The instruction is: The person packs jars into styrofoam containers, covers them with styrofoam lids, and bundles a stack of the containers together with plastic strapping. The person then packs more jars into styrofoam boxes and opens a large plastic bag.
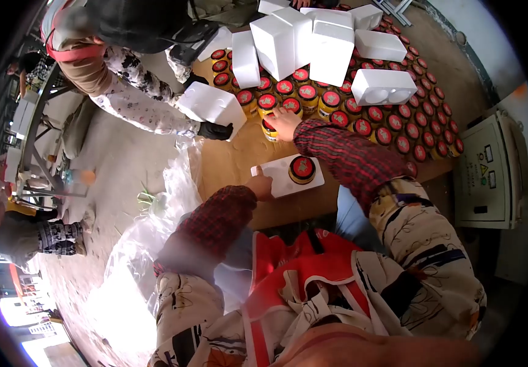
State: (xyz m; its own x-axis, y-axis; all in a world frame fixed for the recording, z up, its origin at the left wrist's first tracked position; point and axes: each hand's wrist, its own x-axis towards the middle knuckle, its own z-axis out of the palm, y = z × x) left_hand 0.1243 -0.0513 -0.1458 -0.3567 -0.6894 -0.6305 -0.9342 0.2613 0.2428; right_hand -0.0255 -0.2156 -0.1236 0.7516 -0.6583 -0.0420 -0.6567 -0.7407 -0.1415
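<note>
My left hand grips the left end of a white foam tray, which lies near the front edge of the cardboard-covered table. One jar with a red and black lid stands at the tray's right end. Above the tray, my right hand is closed around a red-lidded jar at the near edge of the jar group. My right fingertips lie close to the neighbouring lids.
Many red-lidded jars cover the table's back and right. White foam boxes are stacked on them. At the left, a co-worker's gloved hands hold a foam block. Clear plastic sheeting hangs left; a metal cabinet stands right.
</note>
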